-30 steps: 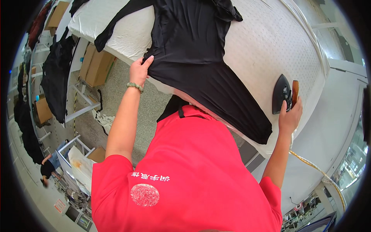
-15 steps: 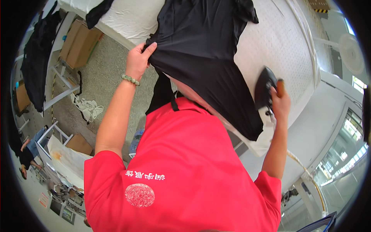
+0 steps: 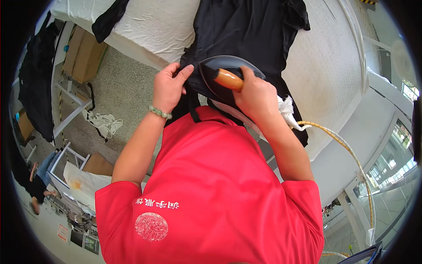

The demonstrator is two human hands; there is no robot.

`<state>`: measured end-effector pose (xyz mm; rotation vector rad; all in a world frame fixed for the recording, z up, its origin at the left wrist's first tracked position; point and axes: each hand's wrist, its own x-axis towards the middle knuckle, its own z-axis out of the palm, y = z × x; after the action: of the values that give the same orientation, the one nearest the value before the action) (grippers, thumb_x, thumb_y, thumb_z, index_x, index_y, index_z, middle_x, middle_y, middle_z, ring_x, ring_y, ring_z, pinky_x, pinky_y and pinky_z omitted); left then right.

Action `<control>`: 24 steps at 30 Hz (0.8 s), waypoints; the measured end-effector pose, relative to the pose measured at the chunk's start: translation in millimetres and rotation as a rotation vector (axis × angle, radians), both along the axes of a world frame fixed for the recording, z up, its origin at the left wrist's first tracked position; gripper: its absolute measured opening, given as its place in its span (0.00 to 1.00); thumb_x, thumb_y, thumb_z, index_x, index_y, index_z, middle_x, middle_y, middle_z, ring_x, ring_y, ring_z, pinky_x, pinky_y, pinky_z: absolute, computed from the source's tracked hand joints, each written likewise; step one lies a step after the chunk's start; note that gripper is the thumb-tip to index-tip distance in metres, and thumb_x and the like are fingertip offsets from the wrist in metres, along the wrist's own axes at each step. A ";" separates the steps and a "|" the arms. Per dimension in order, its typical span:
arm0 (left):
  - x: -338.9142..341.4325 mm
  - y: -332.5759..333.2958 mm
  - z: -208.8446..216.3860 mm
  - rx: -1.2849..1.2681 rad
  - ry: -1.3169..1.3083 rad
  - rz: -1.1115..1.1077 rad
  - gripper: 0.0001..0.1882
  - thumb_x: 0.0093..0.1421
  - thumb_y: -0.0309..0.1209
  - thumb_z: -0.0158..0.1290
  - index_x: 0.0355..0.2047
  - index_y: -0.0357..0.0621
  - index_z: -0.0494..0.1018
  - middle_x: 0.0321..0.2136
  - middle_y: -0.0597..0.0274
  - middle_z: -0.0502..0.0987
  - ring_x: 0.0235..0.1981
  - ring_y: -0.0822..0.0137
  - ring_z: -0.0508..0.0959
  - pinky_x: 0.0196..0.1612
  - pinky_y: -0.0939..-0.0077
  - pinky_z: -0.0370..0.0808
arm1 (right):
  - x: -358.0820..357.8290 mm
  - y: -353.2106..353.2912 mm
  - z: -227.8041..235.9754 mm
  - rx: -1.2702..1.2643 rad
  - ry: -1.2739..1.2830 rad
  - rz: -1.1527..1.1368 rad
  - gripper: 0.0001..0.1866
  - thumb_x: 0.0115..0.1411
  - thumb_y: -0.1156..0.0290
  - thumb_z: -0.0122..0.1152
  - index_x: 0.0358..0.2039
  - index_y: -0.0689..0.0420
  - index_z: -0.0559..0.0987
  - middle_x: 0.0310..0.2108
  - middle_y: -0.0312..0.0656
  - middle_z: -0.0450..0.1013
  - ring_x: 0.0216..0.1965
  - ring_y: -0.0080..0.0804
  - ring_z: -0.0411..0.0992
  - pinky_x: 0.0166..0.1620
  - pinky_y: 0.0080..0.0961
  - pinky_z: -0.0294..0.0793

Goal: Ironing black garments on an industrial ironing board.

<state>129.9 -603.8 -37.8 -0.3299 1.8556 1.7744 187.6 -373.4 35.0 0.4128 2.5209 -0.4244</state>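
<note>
A black garment [image 3: 244,26] of thin, smooth cloth lies over the white padded ironing table [image 3: 325,66], its lower part at the edge nearest me. My left hand [image 3: 169,88], a green bead bracelet on its wrist, is closed on the garment's left edge, thumb against fingers. Wrapped round the orange handle of a dark iron [image 3: 215,66] is my right hand [image 3: 258,94]. The iron rests on the cloth just right of my left hand, its pointed tip toward that hand. Its soleplate is hidden.
A yellow-banded hose [image 3: 347,147] runs from the iron, beside a white rag [image 3: 288,110], down to the right. Another black cloth piece [image 3: 107,22] hangs over the table's left part. Cardboard boxes [image 3: 85,55] and white strips [image 3: 105,123] are on the floor. A person [image 3: 37,185] is far left.
The iron has moved left in my right hand, from the bare table at the right onto the garment. My left hand has shifted slightly right and down, still at the cloth's edge.
</note>
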 end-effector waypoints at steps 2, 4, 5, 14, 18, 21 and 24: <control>-1.7 -2.3 5.9 0.013 -0.024 -0.011 0.13 0.65 0.39 0.63 0.33 0.41 0.80 0.21 0.74 0.76 0.16 0.84 0.68 0.19 0.85 0.64 | 2.2 10.7 1.4 0.003 0.006 -0.010 0.23 0.60 0.60 0.64 0.53 0.57 0.77 0.36 0.57 0.80 0.41 0.59 0.79 0.44 0.49 0.77; -3.0 -4.8 11.0 0.071 -0.055 -0.003 0.14 0.65 0.39 0.63 0.33 0.40 0.80 0.20 0.74 0.75 0.16 0.85 0.68 0.19 0.85 0.63 | 7.3 30.0 4.5 0.117 0.054 -0.146 0.23 0.61 0.60 0.64 0.53 0.58 0.77 0.36 0.58 0.80 0.41 0.59 0.79 0.44 0.49 0.78; -3.5 -6.0 12.9 0.099 -0.069 0.003 0.14 0.65 0.39 0.63 0.33 0.40 0.80 0.20 0.75 0.75 0.16 0.85 0.68 0.19 0.85 0.63 | 10.8 39.1 6.2 0.127 0.070 -0.139 0.23 0.61 0.60 0.64 0.53 0.58 0.77 0.36 0.58 0.80 0.41 0.59 0.79 0.44 0.49 0.78; -4.7 -6.9 15.0 0.074 -0.043 -0.037 0.14 0.65 0.39 0.62 0.31 0.41 0.79 0.19 0.76 0.73 0.16 0.85 0.66 0.19 0.84 0.62 | 7.5 11.0 13.7 -0.014 0.051 -0.059 0.24 0.62 0.57 0.64 0.55 0.56 0.77 0.37 0.59 0.80 0.41 0.60 0.78 0.45 0.49 0.77; -2.8 -5.1 17.1 0.035 -0.067 -0.059 0.12 0.65 0.37 0.62 0.30 0.43 0.78 0.19 0.75 0.73 0.17 0.84 0.67 0.19 0.84 0.63 | 7.0 13.7 13.6 -0.115 0.103 -0.002 0.23 0.63 0.58 0.63 0.54 0.55 0.77 0.37 0.59 0.80 0.42 0.61 0.77 0.44 0.49 0.77; -2.1 -5.6 20.9 -0.063 0.028 -0.066 0.10 0.64 0.36 0.63 0.30 0.43 0.78 0.20 0.73 0.74 0.18 0.82 0.70 0.20 0.83 0.66 | 18.5 75.9 3.4 -0.109 0.252 -0.137 0.17 0.66 0.66 0.56 0.53 0.54 0.78 0.43 0.59 0.79 0.46 0.58 0.78 0.45 0.46 0.77; 1.0 -2.4 22.4 -0.165 0.133 -0.066 0.17 0.60 0.40 0.65 0.29 0.36 0.79 0.18 0.66 0.73 0.24 0.76 0.70 0.29 0.71 0.70 | 47.1 177.2 -5.4 -0.039 0.238 -0.246 0.24 0.68 0.69 0.53 0.64 0.55 0.72 0.59 0.50 0.74 0.59 0.45 0.73 0.60 0.37 0.72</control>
<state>130.9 -606.2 -15.4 -0.2132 2.0877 1.6382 234.8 -196.2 29.6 0.6983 2.6938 -0.6493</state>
